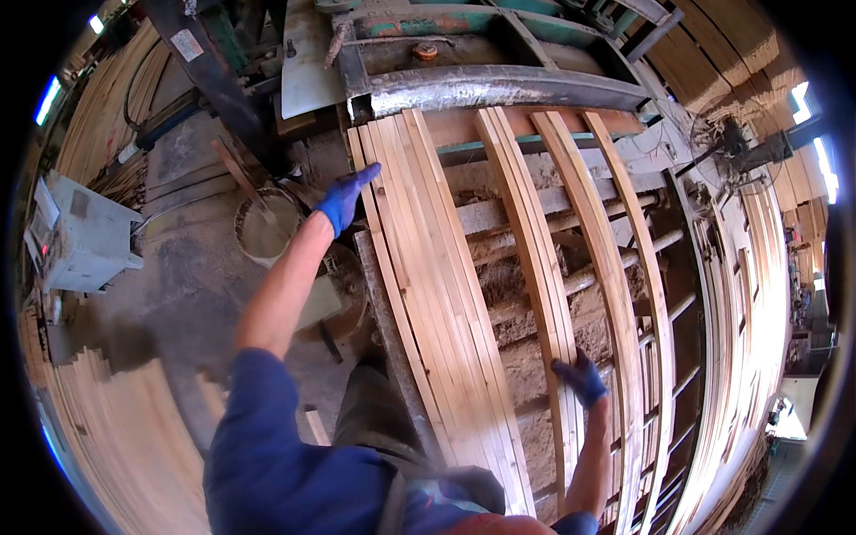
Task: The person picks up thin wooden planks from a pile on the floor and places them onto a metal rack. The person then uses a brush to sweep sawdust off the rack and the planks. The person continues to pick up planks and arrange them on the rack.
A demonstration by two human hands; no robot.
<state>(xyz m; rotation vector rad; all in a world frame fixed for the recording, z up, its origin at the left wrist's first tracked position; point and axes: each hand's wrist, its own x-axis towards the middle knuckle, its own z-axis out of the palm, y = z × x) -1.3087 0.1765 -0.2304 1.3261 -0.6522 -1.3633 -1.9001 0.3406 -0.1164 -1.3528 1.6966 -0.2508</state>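
My left hand (346, 198), in a blue and purple glove, lies against the left edge of a wide row of pale wooden strips (437, 276) near their far end. Its fingers are stretched out. Lower right, my right hand (584, 379), also gloved, has its fingers over a narrow bundle of wooden strips (526, 209), closed on it. The fingertips are partly hidden there. Both the row and the bundle lie lengthwise on a metal frame with crossbars (580, 281). Right of the bundle run two separate strips, a broader one (599, 232) and a thinner one (644, 241).
A metal machine bed (508, 87) crosses the far end of the strips. On the left stand a bucket with a stick (259, 234) and a grey control box (85, 234). Stacked boards (125, 437) fill the lower left; long timber (744, 294) lies at the right.
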